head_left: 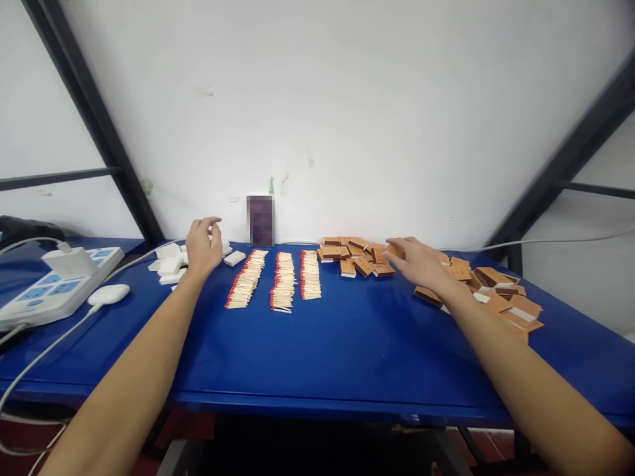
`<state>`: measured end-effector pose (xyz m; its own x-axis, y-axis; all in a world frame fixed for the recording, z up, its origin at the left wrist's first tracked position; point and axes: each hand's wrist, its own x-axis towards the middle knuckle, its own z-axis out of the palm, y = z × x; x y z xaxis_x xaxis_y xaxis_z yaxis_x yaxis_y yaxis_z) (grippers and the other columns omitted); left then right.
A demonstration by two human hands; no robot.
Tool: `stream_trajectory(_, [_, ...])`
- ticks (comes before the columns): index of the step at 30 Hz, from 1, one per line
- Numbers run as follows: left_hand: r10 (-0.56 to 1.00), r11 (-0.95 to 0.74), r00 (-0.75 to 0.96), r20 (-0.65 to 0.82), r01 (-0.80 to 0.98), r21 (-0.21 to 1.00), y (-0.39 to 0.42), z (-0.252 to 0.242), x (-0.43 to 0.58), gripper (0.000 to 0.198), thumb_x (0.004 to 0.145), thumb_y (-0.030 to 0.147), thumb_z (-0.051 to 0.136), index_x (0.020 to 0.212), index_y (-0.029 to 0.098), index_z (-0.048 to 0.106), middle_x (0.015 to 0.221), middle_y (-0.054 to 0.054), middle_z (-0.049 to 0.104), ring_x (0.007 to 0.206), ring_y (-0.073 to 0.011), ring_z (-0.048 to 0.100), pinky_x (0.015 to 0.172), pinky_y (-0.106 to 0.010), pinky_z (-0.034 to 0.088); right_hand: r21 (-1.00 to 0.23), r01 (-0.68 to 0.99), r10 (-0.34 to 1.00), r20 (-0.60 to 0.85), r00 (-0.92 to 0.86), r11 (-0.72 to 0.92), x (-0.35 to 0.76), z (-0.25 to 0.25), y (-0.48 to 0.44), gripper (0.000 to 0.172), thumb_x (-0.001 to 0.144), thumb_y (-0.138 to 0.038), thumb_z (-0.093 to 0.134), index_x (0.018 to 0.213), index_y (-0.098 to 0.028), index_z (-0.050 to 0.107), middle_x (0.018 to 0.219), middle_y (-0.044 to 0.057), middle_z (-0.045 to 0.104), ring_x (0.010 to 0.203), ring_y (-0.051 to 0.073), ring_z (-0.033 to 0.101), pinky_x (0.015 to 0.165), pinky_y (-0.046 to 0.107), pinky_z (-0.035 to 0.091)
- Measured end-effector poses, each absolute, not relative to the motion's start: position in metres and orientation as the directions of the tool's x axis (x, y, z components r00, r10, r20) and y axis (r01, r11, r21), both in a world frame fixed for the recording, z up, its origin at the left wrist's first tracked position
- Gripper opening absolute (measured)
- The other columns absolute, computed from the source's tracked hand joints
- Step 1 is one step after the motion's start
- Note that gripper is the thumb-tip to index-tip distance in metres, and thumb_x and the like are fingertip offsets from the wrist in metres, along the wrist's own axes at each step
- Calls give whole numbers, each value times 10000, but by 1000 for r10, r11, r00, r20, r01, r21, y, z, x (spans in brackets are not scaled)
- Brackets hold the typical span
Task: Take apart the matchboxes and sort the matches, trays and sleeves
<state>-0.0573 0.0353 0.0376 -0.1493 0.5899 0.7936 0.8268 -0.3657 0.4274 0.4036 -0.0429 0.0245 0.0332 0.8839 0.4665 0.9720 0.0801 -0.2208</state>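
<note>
My left hand is raised over the white matchbox trays at the left of the table. Its fingers are bent and apart from the thumb, and no object shows between them. At the right, my right hand has its thumb and fingers closed around an orange matchbox, partly covered by the fingers. Just left of this hand lies a pile of orange matchboxes. Between my hands, red-tipped matches lie in three rows: a left row, a middle row and a right row.
More orange matchbox sleeves, some flattened, are heaped beyond my right forearm. A power strip with a plugged-in charger and a white cable occupies the left side. A blurred dark card stands against the wall behind the blue table.
</note>
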Motion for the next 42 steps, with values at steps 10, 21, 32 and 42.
stream_trajectory(10, [567,-702,304,766,665,256,26,27,-31,354,933,274,375,1129,173,652,959,-67,702,884,-213,656,844,-352,505,-748,461,877,445,-185,477,310,3,-67,583,789,-337,738,1330,-240,545,1215,114,669,937,253,718,890,470,598])
stream_trajectory(21, [882,-242,116,456,943,230,45,10,-66,425,891,363,379,1108,198,705,1022,-100,755,977,-319,679,853,-425,501,-846,379,927,336,-166,374,312,1,-66,558,726,-318,785,1219,-233,539,1293,129,583,903,230,708,878,485,584])
stream_trajectory(32, [582,-495,86,809,827,268,14,38,-11,238,880,265,451,850,199,677,775,-17,748,757,-198,694,933,-421,368,-960,-243,976,176,-131,140,297,-5,-62,492,524,-249,932,874,-213,588,834,-25,657,709,105,602,621,241,484])
stream_trajectory(42, [272,-859,483,832,511,-15,-38,31,66,187,875,173,459,852,200,642,690,-12,678,596,-158,564,655,-313,433,-926,-377,986,94,-135,37,299,-1,-64,367,561,-273,931,774,-208,638,694,-51,646,574,77,594,570,219,522])
